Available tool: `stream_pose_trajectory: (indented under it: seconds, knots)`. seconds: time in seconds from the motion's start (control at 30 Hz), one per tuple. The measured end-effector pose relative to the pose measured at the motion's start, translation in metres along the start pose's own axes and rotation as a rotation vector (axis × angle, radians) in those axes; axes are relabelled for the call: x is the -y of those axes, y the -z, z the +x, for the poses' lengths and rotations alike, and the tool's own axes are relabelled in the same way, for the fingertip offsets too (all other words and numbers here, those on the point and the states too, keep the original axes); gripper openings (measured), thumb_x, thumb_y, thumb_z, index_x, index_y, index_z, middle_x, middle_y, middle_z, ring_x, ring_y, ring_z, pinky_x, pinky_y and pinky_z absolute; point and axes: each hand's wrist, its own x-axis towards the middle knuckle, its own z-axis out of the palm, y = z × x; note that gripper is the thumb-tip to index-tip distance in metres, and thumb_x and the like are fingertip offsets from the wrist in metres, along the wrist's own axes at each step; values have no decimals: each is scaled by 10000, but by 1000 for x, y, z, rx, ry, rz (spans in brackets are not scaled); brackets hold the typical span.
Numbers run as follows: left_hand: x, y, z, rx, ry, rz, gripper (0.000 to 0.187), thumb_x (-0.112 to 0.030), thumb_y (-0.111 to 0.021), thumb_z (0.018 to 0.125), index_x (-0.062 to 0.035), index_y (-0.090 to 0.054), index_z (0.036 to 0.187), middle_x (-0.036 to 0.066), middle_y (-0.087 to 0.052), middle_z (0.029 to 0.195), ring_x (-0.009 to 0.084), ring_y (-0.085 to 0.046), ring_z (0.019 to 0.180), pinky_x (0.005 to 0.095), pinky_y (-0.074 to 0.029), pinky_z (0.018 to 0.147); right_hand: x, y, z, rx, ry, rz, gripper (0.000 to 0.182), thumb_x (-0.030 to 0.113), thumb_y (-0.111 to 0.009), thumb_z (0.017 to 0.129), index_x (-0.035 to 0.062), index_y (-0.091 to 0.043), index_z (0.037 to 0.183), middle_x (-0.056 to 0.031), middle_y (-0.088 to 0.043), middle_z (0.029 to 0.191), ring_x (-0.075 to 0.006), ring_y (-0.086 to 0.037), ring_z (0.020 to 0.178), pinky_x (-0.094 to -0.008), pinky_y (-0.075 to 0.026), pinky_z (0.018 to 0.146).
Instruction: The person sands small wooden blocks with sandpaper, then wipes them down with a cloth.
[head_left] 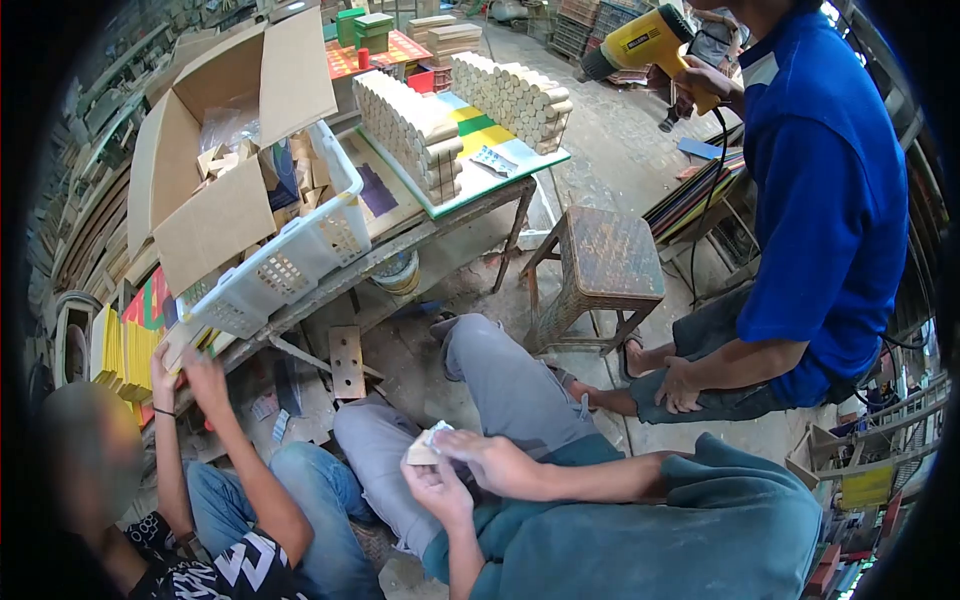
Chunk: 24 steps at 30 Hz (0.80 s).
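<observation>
Above my lap, my left hand point(440, 493) is closed around a small pale wooden block point(422, 455). My right hand point(497, 464) presses a crumpled whitish piece point(437, 432), perhaps paper or cloth, against the block's top edge. Its fingers are bent together over that piece. Both hands are close together, over the grey trousers point(505, 385). The block's underside is hidden by the fingers of my left hand.
A white crate point(290, 275) with an open cardboard box point(215, 235) stands on the bench. Beyond are stacked wooden rods point(410, 125) and a stool point(608, 255). A co-worker at left handles a thin board; another in blue point(825, 200) holds a yellow heat gun point(645, 45).
</observation>
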Motion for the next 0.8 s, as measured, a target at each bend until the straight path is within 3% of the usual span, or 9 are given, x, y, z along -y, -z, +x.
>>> stream_pose_trajectory:
  seconds: [0.17, 0.3, 0.43, 0.53, 0.6, 0.8]
  knots:
    - [8, 1, -9, 71, -21, -43, 346, 46, -565, 871, 57, -425, 1187, 175, -556, 1152, 228, -564, 1075, 330, -445, 947, -22, 0, 11, 50, -195, 20, 457, -66, -498, 792, -11, -554, 1242, -227, -553, 1254, -339, -526, 1197, -371, -385, 1060]
    - [3, 2, 4, -77, -21, -43, 325, -7, -603, 880, 57, -445, 1157, 173, -561, 1109, 223, -569, 1027, 323, -449, 911, 7, -4, 2, -2, -11, 47, 421, -70, -493, 783, -28, -578, 1193, -230, -579, 1212, -347, -545, 1172, -378, -405, 1038]
    - [1, -3, -12, 74, -70, -23, 350, -19, -613, 882, 65, -442, 1175, 151, -565, 1141, 206, -566, 1055, 323, -445, 936, -10, -9, 4, -22, -94, -9, 433, -108, -533, 783, -22, -581, 1205, -213, -577, 1237, -340, -522, 1209, -381, -395, 1048]
    - [-1, -2, -3, 9, -16, -12, 333, -1, -601, 874, 58, -448, 1165, 149, -566, 1134, 208, -567, 1051, 322, -443, 936, -6, -5, 9, 20, -135, 96, 426, -113, -511, 795, -22, -582, 1205, -200, -575, 1248, -339, -504, 1228, -388, -364, 1077]
    - [1, 2, 5, -50, -19, -12, 355, 65, -548, 844, 54, -443, 1182, 157, -566, 1137, 215, -570, 1056, 326, -440, 946, 17, -1, 5, 18, -15, 28, 443, -129, -524, 795, -24, -574, 1223, -202, -560, 1270, -319, -499, 1242, -389, -370, 1071]
    - [-4, -8, -5, 58, -29, -58, 310, 95, -503, 854, 52, -451, 1157, 160, -570, 1128, 219, -570, 1061, 325, -439, 944, -10, -2, 13, 10, -206, 101, 554, -162, -519, 740, 5, -552, 1267, -190, -544, 1295, -307, -481, 1261, -399, -355, 1083]
